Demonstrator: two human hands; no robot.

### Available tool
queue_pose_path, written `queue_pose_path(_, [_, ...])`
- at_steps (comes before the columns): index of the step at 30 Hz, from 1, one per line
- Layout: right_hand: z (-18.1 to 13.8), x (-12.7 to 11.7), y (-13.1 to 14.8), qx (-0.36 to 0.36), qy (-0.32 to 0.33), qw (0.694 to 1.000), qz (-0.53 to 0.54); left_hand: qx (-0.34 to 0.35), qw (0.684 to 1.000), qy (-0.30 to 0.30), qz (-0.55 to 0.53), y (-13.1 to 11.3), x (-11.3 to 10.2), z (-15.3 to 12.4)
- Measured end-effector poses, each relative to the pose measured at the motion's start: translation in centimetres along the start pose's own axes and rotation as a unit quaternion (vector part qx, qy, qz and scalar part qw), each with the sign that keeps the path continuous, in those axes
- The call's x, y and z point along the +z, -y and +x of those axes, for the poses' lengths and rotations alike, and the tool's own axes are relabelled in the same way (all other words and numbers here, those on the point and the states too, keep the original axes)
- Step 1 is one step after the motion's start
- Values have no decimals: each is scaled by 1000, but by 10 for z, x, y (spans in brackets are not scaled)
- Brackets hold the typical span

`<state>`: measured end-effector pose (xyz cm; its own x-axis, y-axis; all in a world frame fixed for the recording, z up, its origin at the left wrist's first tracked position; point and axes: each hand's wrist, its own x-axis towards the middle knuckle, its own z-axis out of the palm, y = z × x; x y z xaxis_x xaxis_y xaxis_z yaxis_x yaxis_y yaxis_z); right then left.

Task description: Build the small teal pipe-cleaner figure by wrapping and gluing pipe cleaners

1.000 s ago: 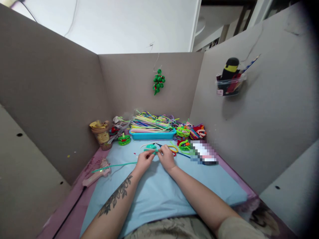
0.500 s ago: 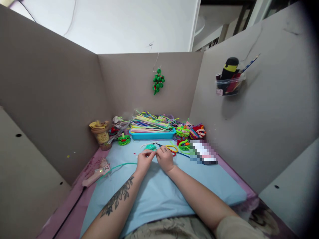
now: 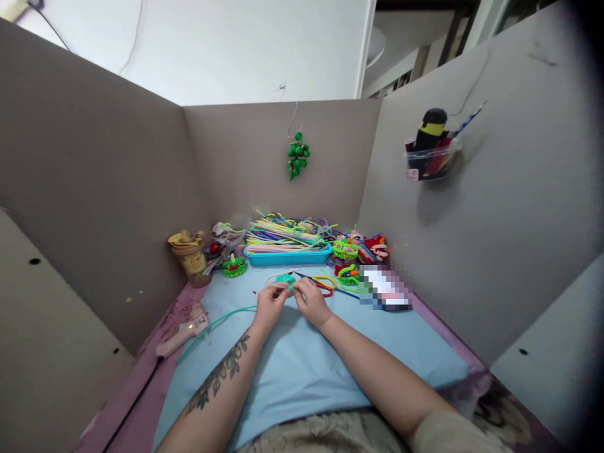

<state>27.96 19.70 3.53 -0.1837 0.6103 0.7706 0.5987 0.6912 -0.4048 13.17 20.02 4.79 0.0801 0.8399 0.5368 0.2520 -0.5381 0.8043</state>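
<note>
My left hand [image 3: 270, 308] and my right hand [image 3: 311, 302] meet over the middle of the blue cloth [image 3: 302, 365], fingertips pinched together. Between them shows a small teal bit of a fuzzy pipe cleaner [image 3: 226, 313], whose long tail runs out to the left past my left hand. Just beyond the fingertips lies a teal fuzzy bundle [image 3: 285, 278]; the fingers partly cover it. Scissors [image 3: 325, 284] with red and yellow handles rest close behind my right hand.
A blue tray [image 3: 289, 257] heaped with pipe cleaners stands at the back. A pink glue gun [image 3: 184, 335] lies left, near a cup [image 3: 189, 255]. Green fuzzy figures [image 3: 234, 266] and a blurred phone [image 3: 387, 289] flank the tray. Grey partitions [image 3: 283, 157] enclose the table.
The fingertips have shifted slightly, and a teal bit now shows between them. The pipe cleaner's tail has swung lower on the left, its end now visible beside the glue gun.
</note>
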Motion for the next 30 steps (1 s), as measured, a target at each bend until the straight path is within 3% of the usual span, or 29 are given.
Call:
queue_pose_path(11, [1, 2, -2, 10, -21, 999, 47, -28, 996, 11, -88, 8, 4, 1])
queue_pose_path(20, [1, 3, -4, 24, -30, 999, 30, -37, 997, 9, -64, -1, 3, 3])
queue_pose_path(30, [1, 7, -7, 54, -46, 997, 1, -186, 963, 19, -191, 3, 5, 2])
